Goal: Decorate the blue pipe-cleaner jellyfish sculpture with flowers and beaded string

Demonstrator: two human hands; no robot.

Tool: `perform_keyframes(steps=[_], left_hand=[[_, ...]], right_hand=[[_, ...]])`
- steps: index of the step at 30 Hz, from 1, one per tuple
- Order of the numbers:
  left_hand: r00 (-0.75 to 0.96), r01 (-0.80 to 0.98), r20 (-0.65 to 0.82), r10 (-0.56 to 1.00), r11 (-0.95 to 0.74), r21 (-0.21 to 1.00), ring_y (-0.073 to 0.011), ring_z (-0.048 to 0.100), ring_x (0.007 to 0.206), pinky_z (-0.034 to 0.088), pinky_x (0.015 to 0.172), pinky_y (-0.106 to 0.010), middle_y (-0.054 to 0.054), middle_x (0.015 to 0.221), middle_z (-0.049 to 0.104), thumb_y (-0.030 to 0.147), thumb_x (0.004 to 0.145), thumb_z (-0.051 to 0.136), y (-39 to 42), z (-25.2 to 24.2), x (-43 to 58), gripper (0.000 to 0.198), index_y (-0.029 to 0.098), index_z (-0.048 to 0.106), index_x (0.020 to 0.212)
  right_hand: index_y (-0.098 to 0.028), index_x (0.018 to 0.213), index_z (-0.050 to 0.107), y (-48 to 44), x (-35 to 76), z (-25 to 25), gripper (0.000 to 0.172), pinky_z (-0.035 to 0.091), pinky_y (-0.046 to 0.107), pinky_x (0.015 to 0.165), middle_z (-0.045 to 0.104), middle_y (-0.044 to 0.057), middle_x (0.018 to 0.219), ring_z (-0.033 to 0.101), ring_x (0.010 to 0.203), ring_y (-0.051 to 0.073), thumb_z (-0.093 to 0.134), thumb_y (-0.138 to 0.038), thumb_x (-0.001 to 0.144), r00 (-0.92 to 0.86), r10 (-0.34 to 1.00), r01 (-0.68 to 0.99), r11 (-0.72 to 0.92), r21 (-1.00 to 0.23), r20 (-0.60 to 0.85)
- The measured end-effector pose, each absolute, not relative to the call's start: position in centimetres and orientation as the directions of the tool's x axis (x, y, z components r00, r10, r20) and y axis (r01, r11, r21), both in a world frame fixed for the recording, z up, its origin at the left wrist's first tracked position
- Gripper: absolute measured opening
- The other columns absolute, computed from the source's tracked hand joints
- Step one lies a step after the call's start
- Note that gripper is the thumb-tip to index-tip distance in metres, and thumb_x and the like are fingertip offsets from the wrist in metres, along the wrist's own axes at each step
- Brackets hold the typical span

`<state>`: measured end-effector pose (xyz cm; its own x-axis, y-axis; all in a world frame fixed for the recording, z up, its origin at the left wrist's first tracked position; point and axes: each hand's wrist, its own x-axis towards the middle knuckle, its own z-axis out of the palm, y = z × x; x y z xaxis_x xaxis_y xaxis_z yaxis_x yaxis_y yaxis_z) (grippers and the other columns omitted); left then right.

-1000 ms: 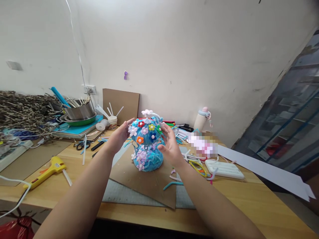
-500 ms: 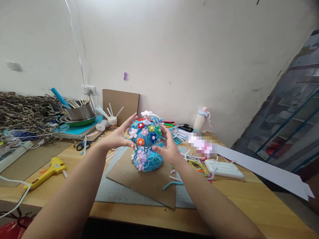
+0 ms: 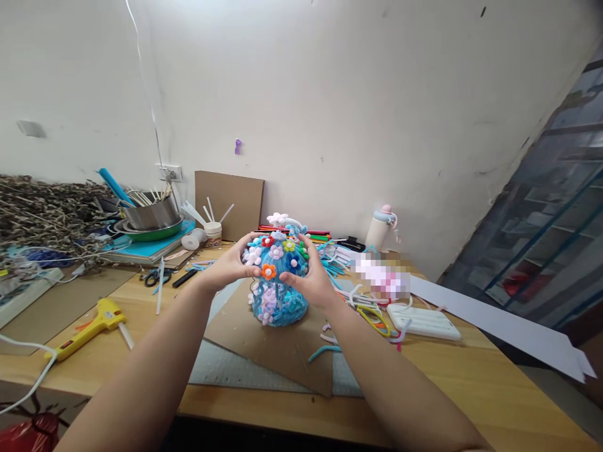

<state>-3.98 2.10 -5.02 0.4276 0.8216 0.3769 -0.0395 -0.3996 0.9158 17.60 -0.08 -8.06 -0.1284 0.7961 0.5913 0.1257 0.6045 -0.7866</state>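
A mushroom-shaped craft (image 3: 277, 262), blue and fuzzy like pipe cleaners, stands upright on a sheet of brown cardboard (image 3: 282, 361). Small flowers in white, red, orange, yellow, green and dark blue dot its rounded cap, and paler pink and lilac ones cover part of the base. My left hand (image 3: 230, 265) cups the cap's left side, thumb at the front by the orange flower. From the right, my right hand (image 3: 313, 279) grips the cap, its thumb across the lower front. The fingertips behind the cap are partly hidden.
Loose pipe cleaners (image 3: 372, 319) and a white flat case (image 3: 424, 321) lie to the right. A bottle (image 3: 380, 229) stands behind. At left are a yellow glue gun (image 3: 89, 328), scissors (image 3: 157, 276) and a metal bowl (image 3: 151, 213) of sticks. A grey mat (image 3: 230, 367) lies beneath the cardboard.
Both hands have closed in from the sides, and their spread fingers now wrap the cap. The cap sits slightly lower over the base. A black stick-like item shows beside my left wrist.
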Motion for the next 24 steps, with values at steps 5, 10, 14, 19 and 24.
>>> perform_keyframes(steps=[5, 10, 14, 19, 24], left_hand=[[0.433, -0.064, 0.357, 0.828, -0.367, 0.928, -0.0366, 0.041, 0.132, 0.038, 0.106, -0.043, -0.012, 0.145, 0.045, 0.046, 0.056, 0.083, 1.9, -5.7, -3.3, 0.089, 0.026, 0.048, 0.136], [0.435, -0.103, 0.338, 0.835, -0.326, 0.940, -0.0382, 0.043, 0.130, 0.037, 0.106, -0.046, -0.015, 0.138, 0.053, 0.056, 0.057, 0.079, 2.0, -6.7, -2.8, 0.085, 0.020, 0.055, 0.130], [0.423, -0.160, 0.367, 0.828, -0.330, 0.930, -0.0378, 0.043, 0.130, 0.034, 0.109, -0.047, -0.016, 0.137, 0.053, 0.059, 0.060, 0.076, 1.9, -7.2, -2.5, 0.081, 0.018, 0.058, 0.127], [0.434, -0.242, 0.357, 0.827, -0.275, 0.930, -0.0378, 0.049, 0.125, 0.039, 0.105, -0.046, -0.016, 0.133, 0.056, 0.056, 0.062, 0.076, 1.5, -7.3, -2.1, 0.075, 0.017, 0.060, 0.124], [0.467, -0.280, 0.327, 0.822, -0.213, 0.936, -0.0372, 0.054, 0.120, 0.044, 0.100, -0.046, -0.014, 0.128, 0.061, 0.058, 0.062, 0.075, 1.2, -7.2, -1.8, 0.073, 0.020, 0.061, 0.124]], right_hand=[[-0.024, 0.143, 0.028, -0.2, 17.5, -7.9, 0.097, 0.028, 0.047, 0.114, 0.033, 0.010, 0.149, 0.031, 0.138, 0.027, 0.076, -0.057, 0.065, -0.125, 0.791, 0.088, 0.610, -0.787, 0.599], [-0.025, 0.142, 0.029, -0.1, 17.1, -8.2, 0.094, 0.031, 0.047, 0.113, 0.036, 0.010, 0.147, 0.034, 0.136, 0.028, 0.075, -0.056, 0.065, -0.100, 0.796, 0.087, 0.604, -0.792, 0.597], [-0.024, 0.140, 0.032, -0.2, 16.7, -8.3, 0.091, 0.032, 0.046, 0.111, 0.038, 0.010, 0.144, 0.037, 0.134, 0.028, 0.075, -0.054, 0.066, -0.080, 0.783, 0.096, 0.622, -0.777, 0.617], [-0.024, 0.138, 0.034, -0.3, 16.4, -8.0, 0.090, 0.034, 0.047, 0.110, 0.041, 0.011, 0.142, 0.040, 0.132, 0.029, 0.076, -0.055, 0.066, -0.073, 0.781, 0.102, 0.624, -0.775, 0.620], [-0.024, 0.138, 0.034, -0.4, 16.4, -7.8, 0.089, 0.034, 0.047, 0.110, 0.043, 0.011, 0.141, 0.041, 0.132, 0.028, 0.075, -0.055, 0.066, -0.056, 0.782, 0.105, 0.623, -0.775, 0.621]])
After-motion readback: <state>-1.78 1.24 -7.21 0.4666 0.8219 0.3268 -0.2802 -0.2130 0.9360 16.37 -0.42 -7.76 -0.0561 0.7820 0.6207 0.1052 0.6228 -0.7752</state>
